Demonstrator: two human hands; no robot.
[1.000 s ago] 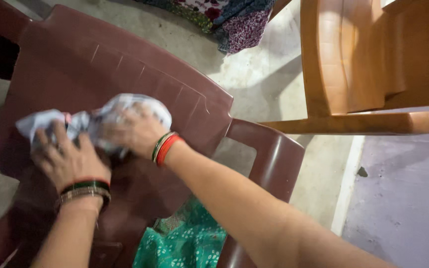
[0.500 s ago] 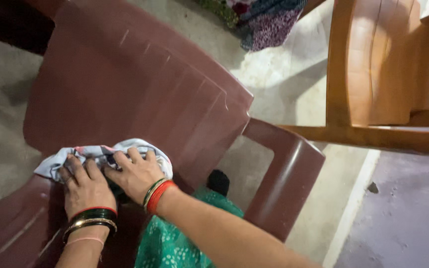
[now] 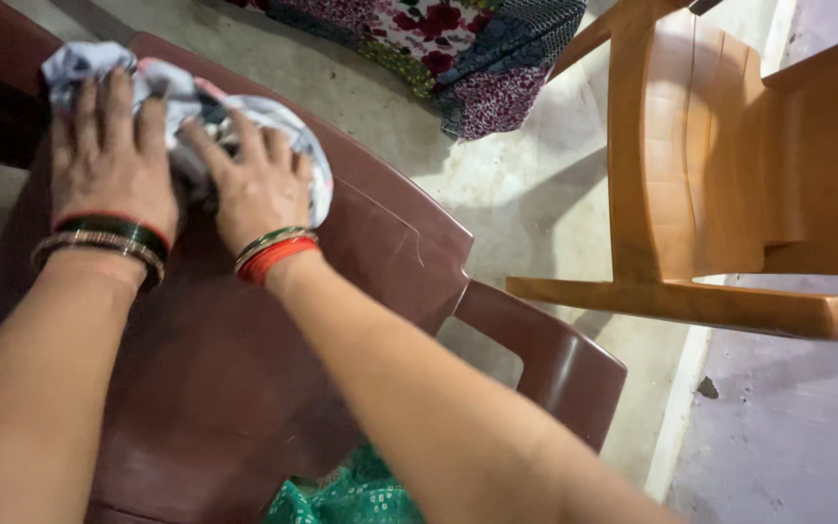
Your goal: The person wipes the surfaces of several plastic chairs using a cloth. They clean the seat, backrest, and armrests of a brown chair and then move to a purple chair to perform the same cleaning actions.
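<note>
A crumpled white printed cloth (image 3: 288,131) lies against the top of the backrest of a dark maroon plastic chair (image 3: 244,369). My left hand (image 3: 109,155) presses flat on the cloth's left part, fingers spread toward the chair's top edge. My right hand (image 3: 254,184) presses on the cloth's right part, right beside the left hand. Both wrists carry bangles. Most of the cloth is hidden beneath my palms.
An orange plastic chair (image 3: 710,165) stands to the right, its armrest close to the maroon chair's arm (image 3: 555,359). A floral patterned fabric (image 3: 438,39) lies on the concrete floor behind. Green printed garment (image 3: 351,495) shows at the bottom. A purple surface (image 3: 788,427) fills the lower right.
Both hands have slid the cloth from low on the backrest up to the chair's top edge. Before that they had moved it downward.
</note>
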